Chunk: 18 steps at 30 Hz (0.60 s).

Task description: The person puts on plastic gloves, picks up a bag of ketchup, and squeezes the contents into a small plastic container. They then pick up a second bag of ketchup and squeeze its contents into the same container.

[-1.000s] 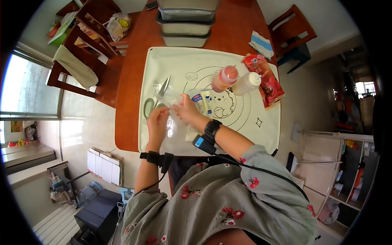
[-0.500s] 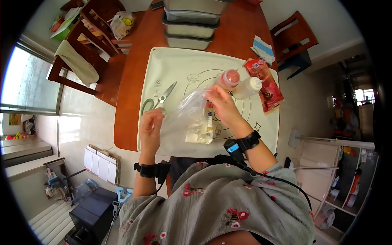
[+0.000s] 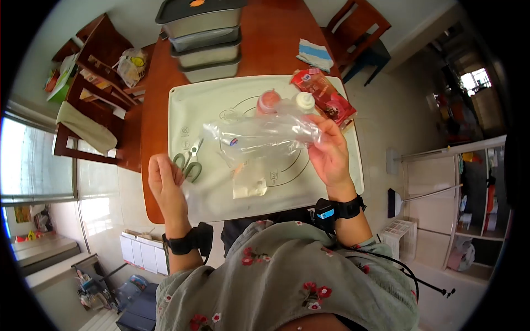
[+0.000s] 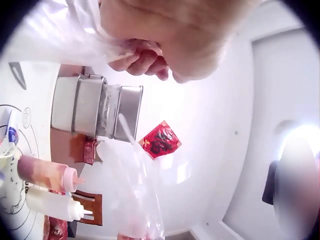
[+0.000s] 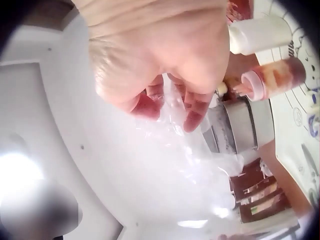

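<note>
A thin, crumpled clear plastic bag [image 3: 259,132] is lifted over the mat. My right hand [image 3: 330,151] pinches one end of it between thumb and fingers, seen closer in the right wrist view, where the plastic [image 5: 185,145] spreads out from the fingertips. My left hand [image 3: 165,175] is beside the scissors at the mat's left side. Its fingers [image 4: 142,62] curl on clear film in the left wrist view. Below the bag lies a pale packet [image 3: 249,186], partly covered by the plastic. Green-handled scissors [image 3: 192,165] lie on the mat.
A cream printed mat [image 3: 199,99] covers the near tabletop. At its far right stand a pink-red squeeze bottle [image 3: 268,102] and a white squeeze bottle [image 3: 305,101], near a red packet [image 3: 326,96]. Stacked metal containers [image 3: 207,47] and a blue-striped cloth [image 3: 314,54] are farther back.
My hands have moved apart, the right going rightward and the left going left and nearer the body. The plastic has been drawn out and raised from the packet. The head view has shifted.
</note>
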Tool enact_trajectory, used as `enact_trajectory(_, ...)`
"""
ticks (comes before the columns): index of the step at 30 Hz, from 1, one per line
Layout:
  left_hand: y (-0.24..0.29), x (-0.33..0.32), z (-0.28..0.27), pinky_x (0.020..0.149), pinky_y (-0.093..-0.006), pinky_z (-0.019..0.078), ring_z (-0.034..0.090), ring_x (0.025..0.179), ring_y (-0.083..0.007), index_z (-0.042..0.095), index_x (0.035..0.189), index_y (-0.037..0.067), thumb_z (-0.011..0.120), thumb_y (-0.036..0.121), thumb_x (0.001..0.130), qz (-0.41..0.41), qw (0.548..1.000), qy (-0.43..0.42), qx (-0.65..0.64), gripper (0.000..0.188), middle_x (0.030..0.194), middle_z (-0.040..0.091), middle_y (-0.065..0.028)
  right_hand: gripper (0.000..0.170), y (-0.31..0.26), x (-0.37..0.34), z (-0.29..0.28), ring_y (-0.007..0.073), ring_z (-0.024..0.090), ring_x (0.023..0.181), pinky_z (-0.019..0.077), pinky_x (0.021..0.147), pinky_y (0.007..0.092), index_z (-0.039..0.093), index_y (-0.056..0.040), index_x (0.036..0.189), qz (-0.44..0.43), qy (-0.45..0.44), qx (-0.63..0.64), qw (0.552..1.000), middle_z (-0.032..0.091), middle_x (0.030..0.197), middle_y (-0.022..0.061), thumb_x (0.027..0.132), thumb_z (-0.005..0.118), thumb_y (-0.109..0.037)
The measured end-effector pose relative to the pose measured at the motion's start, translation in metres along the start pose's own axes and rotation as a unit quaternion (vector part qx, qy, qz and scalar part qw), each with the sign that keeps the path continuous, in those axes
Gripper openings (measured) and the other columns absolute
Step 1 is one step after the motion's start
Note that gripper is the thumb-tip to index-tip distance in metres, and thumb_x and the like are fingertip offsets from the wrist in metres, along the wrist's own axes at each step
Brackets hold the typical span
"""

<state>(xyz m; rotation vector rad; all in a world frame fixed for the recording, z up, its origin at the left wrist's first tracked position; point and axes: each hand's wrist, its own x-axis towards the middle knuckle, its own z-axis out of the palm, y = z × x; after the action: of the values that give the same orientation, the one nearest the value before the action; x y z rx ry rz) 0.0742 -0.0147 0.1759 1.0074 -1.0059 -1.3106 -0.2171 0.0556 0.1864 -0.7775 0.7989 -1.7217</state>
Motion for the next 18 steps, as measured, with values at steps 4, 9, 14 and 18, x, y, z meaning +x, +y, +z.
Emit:
enact_trajectory(4,0.026,-0.034,0.029,0.051,-0.0180,0.0308,0.039,0.057,-0.0025,0.054,0.085,0.005,0.063,0.011,0.086,0.103,0.981,-0.098,0.134,0.011,0.068,0.047,0.0028,0.013,-0.010,-0.018,-0.006,0.0234,0.046,0.114,0.0357,0.099,0.0361,0.053,-0.0027,0.085,-0.095,-0.042,-0.187,0.977,0.046,0.120,0.0137,0.073,0.055,0.002)
enact_trajectory(9,0.024,-0.056,0.082,0.055,-0.0177,0.0367,0.046,0.065,-0.0032,0.055,0.096,0.003,0.071,0.007,0.080,-0.039,0.942,-0.289,0.165,0.023,0.081,0.057,-0.0006,0.021,-0.006,-0.034,0.016,0.0279,0.049,0.111,0.0400,0.096,0.0355,0.056,-0.0022,0.092,-0.214,-0.148,-0.432,0.863,0.046,0.120,0.0172,0.072,0.057,0.001)
enact_trajectory(14,-0.015,-0.058,0.097,0.060,-0.0197,0.0446,0.055,0.073,-0.0055,0.055,0.099,0.002,0.069,0.007,0.081,-0.039,0.974,-0.224,0.028,0.023,0.081,0.061,-0.0018,0.025,-0.007,-0.051,0.042,0.0287,0.056,0.099,0.0472,0.085,0.0343,0.057,0.0001,0.096,-0.212,-0.136,-0.432,0.866,0.051,0.115,0.0170,0.072,0.064,0.001)
enact_trajectory(18,-0.029,-0.062,0.087,0.058,-0.0196,0.0410,0.051,0.072,-0.0049,0.053,0.102,0.001,0.063,0.006,0.087,-0.069,0.974,-0.205,0.065,0.019,0.082,0.059,-0.0008,0.025,0.011,-0.049,0.033,0.0252,0.058,0.089,0.0479,0.079,0.0314,0.058,0.0002,0.095,-0.219,-0.002,-0.412,0.885,0.055,0.102,0.0126,0.071,0.065,0.006)
